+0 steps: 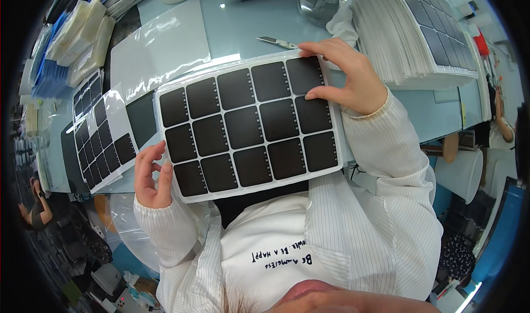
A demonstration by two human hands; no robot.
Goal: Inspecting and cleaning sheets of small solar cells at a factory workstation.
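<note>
A stack of white sheets, its top sheet covered in rows of black square labels [243,126], lies slightly tilted in front of me at the table's near edge. My left hand [153,176] is at its left edge, fingers curled and thumb against the side. At the upper right corner, my right hand [353,75] grips the stack, its thumb on a black label and its fingertips on the far edge. Just beyond that edge lies a craft knife [277,42] with its blade pointing left.
A tall stack of label sheets [381,31] stands at the right. Beside it are a glass bottle [319,3] and white crumpled cloth [342,25]. Partly peeled label sheets [102,139] lie at the left, near a clear glossy sheet [160,48] and bagged packs [80,39].
</note>
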